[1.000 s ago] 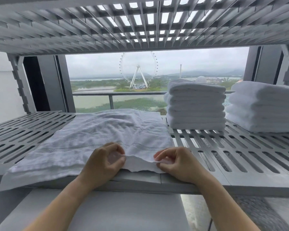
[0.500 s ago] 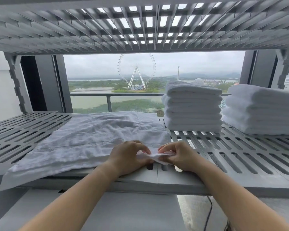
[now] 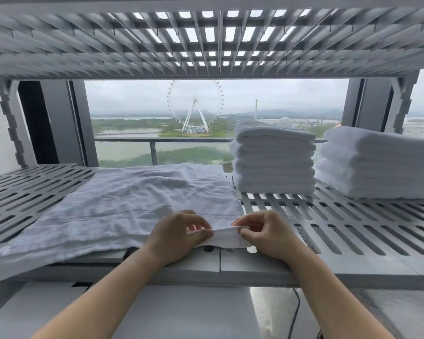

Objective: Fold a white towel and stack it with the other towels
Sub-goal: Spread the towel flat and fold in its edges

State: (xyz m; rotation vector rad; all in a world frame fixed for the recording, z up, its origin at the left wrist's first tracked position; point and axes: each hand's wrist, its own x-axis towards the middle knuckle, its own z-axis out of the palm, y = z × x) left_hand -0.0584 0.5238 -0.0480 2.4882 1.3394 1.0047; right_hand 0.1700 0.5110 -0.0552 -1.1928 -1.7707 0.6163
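White towel lies flat and slightly creased on the slotted grey shelf, left-centre of frame; its near right corner is lifted off the shelf edge. Left hand pinches that corner's edge between thumb and fingers; right hand pinches the same edge just beside it, fingers curled. Two stacks of folded towels stand at right: nearer stack centre-right, second stack at the frame's right edge; both apart from the flat towel.

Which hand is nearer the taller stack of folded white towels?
Right. Right hand pinches the spread white towel's edge in front of the taller stack; left hand pinches farther off.
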